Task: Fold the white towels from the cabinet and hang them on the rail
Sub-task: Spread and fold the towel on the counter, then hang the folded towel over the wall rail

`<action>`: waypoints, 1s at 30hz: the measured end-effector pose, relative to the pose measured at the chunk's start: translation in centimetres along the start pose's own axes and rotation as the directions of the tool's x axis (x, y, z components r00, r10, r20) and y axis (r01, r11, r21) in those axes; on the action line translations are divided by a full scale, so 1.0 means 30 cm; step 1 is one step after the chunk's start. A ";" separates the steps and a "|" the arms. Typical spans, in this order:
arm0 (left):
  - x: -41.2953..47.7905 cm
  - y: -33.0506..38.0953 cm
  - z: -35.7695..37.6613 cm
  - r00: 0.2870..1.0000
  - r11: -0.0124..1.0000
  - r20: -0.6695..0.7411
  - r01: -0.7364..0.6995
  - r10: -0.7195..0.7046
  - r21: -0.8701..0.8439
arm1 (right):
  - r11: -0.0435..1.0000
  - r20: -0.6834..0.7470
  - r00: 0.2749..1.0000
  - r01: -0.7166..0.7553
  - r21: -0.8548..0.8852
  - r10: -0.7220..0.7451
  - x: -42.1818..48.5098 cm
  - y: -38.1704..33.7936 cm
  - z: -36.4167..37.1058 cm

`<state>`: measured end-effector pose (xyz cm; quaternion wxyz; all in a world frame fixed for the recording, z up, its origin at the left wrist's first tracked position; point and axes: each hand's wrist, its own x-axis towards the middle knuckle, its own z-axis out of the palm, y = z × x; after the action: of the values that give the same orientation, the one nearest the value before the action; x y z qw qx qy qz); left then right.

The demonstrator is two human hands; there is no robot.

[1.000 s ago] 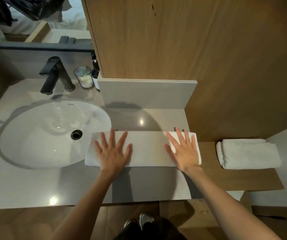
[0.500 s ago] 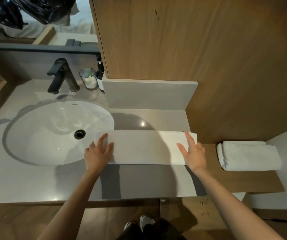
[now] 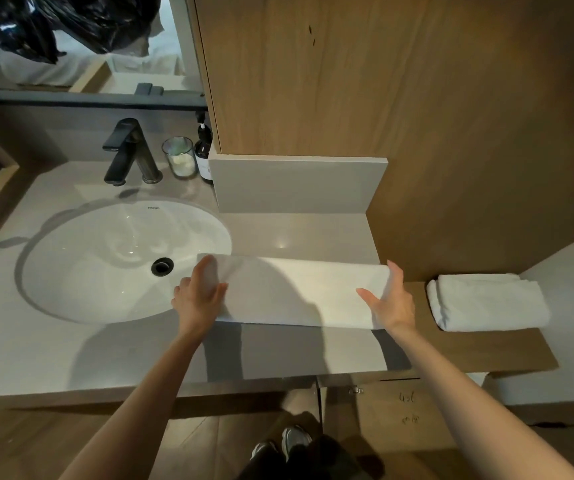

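View from above of a bathroom counter [image 3: 36, 348], seen from the head of a person whose two bare forearms reach forward. A white towel [image 3: 299, 292] lies flat on the counter, already folded into a long narrow strip, with its left end reaching over the edge of the round white sink [image 3: 88, 265]. The left hand [image 3: 199, 296] is on that left end; its fingers [image 3: 209, 271] are blurred, so whether they grip the cloth or only rest on it cannot be told. The right hand [image 3: 389, 303] is at the right end, thumb spread across the top and fingers [image 3: 394, 275] straight against the end, not visibly curled round it. Just to the right, on a lower wooden shelf [image 3: 469, 351], sits a second towel [image 3: 490, 303], folded into a compact bundle. A black tap [image 3: 123, 150], a glass [image 3: 179, 157] and a dark bottle [image 3: 204, 150] stand behind the sink. No rail is in view. The task looks partly done: one towel seems fully folded, this one likely needs its ends brought together, and neither has been hung.
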<state>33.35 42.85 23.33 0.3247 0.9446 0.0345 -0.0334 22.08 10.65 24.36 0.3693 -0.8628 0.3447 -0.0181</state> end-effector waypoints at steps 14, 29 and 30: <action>-0.229 -0.074 0.044 0.970 0.971 -0.056 -0.236 0.237 0.031 | 0.947 -0.167 0.940 0.312 0.071 -0.297 -0.250 0.026 -0.186; -0.546 0.918 -0.206 0.493 0.623 0.381 -0.636 0.782 -0.455 | 0.666 -0.256 0.634 0.744 -0.057 -0.730 -0.552 -0.161 -0.781; -0.582 0.964 -0.216 0.491 0.620 0.379 -0.637 0.784 -0.457 | 0.645 -0.257 0.608 0.759 -0.090 -0.751 -0.571 -0.153 -0.833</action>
<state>18.74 23.34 47.59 0.4228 0.7694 -0.4520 -0.1579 4.56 7.70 49.32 0.2886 -0.9110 -0.0040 -0.2944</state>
